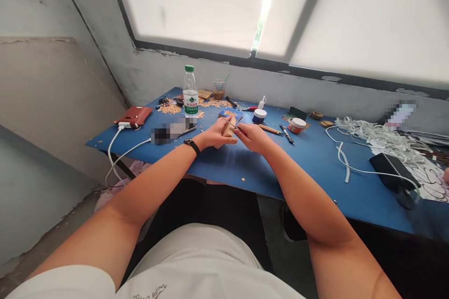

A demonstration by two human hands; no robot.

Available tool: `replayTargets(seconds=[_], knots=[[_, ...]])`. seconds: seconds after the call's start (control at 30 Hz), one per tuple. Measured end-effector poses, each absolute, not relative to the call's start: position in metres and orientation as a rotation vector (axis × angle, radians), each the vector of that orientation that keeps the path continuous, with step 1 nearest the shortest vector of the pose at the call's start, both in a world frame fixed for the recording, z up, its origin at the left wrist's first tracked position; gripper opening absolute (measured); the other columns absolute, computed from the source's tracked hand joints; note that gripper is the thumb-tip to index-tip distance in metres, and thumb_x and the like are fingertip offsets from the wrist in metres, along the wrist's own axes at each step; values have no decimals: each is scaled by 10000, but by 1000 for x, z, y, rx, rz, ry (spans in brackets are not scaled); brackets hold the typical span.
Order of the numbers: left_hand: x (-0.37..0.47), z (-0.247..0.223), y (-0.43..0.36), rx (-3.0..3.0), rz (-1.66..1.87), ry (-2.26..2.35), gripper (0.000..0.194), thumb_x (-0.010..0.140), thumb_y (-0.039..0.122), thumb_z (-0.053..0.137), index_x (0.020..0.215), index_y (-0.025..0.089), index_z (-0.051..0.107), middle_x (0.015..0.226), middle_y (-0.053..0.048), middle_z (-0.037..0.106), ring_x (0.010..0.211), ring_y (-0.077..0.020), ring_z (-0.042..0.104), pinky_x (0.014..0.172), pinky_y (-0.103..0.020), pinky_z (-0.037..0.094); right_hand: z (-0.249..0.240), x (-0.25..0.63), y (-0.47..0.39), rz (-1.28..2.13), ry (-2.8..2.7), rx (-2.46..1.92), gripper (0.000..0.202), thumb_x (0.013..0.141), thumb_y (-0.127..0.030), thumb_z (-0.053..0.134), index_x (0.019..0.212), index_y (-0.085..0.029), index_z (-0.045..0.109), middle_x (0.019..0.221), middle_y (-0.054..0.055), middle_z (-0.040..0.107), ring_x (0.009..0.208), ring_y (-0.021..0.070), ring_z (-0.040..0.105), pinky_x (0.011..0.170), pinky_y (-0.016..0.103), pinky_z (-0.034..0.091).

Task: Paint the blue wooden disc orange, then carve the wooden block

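Observation:
Near the front middle of the blue table, my left hand (214,135) is closed around a pale wooden block (229,128) that stands tilted. My right hand (253,137) is closed on a thin tool (233,124), whose slim end lies against the upper part of the block. Both hands are close together, with the block between them. A blue box (237,115) with wood bits on top sits just behind the block. My left wrist wears a black watch.
A water bottle (191,98), a cup (220,89) and wood shavings (170,106) are at the back left. Jars (259,116) (297,124), brushes and pens (287,134) lie right of my hands. A brown leather case (133,117) with a white cable is at left; a black case (393,170) is at right.

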State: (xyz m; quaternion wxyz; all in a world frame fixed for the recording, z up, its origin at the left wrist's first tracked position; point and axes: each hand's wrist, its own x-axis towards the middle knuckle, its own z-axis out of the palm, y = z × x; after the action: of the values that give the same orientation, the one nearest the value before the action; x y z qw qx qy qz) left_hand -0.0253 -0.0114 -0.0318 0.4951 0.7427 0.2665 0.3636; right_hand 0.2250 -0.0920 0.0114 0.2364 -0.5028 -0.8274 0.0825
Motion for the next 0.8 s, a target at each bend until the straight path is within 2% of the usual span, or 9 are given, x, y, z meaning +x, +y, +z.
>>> replayTargets(seconds=[0.07, 0.13, 0.2, 0.3, 0.43, 0.53, 0.7, 0.8], knots=[[-26, -35, -8, 1912, 808, 644, 1477, 788, 947, 1075, 1961, 176, 616, 1894, -270, 639, 1784, -595, 567, 1505, -684, 511, 18, 221, -98, 205, -2368, -1373, 405, 1335, -504, 528, 1049, -251, 664, 945, 65, 711, 861, 241, 593, 834, 375, 419], [-26, -37, -6, 1985, 825, 655, 1455, 930, 1161, 799, 1947, 135, 626, 2001, -287, 554, 1896, -617, 436, 1585, -670, 415, 25, 217, -103, 198, -2445, -1411, 390, 1344, -468, 499, 1122, -223, 707, 1048, 99, 753, 941, 257, 631, 871, 375, 431], [-26, -39, -5, 1981, 893, 681, 1389, 993, 1252, 565, 1815, 146, 742, 1922, -286, 639, 1898, -615, 429, 1594, -678, 396, 30, 214, -107, 204, -2495, -1478, 370, 1345, -455, 501, 1184, -210, 727, 1118, 113, 771, 979, 267, 650, 888, 378, 435], [-22, -40, -3, 1954, 988, 712, 1252, 986, 1284, 490, 1499, 205, 863, 1578, -244, 815, 1744, -566, 579, 1496, -662, 503, 36, 208, -113, 216, -2518, -1566, 364, 1346, -470, 527, 1245, -194, 743, 1125, 115, 769, 971, 278, 640, 883, 392, 429], [-15, -37, -2, 1956, 1114, 732, 1041, 1010, 1226, 582, 1193, 233, 838, 1276, -177, 833, 1486, -471, 707, 1335, -583, 595, 44, 197, -121, 195, -2498, -1666, 444, 1378, -484, 490, 1260, -155, 765, 1075, 130, 765, 914, 274, 598, 837, 405, 385], [-10, -34, -5, 1965, 1135, 743, 910, 1081, 1108, 606, 1065, 220, 807, 1169, -166, 837, 1291, -413, 747, 1205, -534, 627, 50, 192, -125, 121, -2506, -1730, 521, 1395, -466, 421, 1290, -121, 797, 1107, 163, 801, 917, 278, 601, 832, 406, 368], [-8, -32, -12, 1871, 1129, 788, 625, 1185, 790, 685, 1184, 183, 834, 1175, -148, 893, 1154, -340, 754, 1079, -453, 619, 53, 191, -127, 43, -2543, -1772, 534, 1393, -439, 435, 1390, -91, 840, 1140, 181, 841, 945, 292, 655, 827, 401, 365], [-8, -31, -11, 1829, 1100, 798, 534, 1184, 677, 732, 1234, 154, 826, 1167, -146, 902, 1089, -303, 755, 1026, -411, 604, 52, 192, -126, 26, -2548, -1778, 534, 1396, -444, 449, 1435, -80, 838, 1138, 186, 850, 955, 302, 676, 817, 399, 358]])
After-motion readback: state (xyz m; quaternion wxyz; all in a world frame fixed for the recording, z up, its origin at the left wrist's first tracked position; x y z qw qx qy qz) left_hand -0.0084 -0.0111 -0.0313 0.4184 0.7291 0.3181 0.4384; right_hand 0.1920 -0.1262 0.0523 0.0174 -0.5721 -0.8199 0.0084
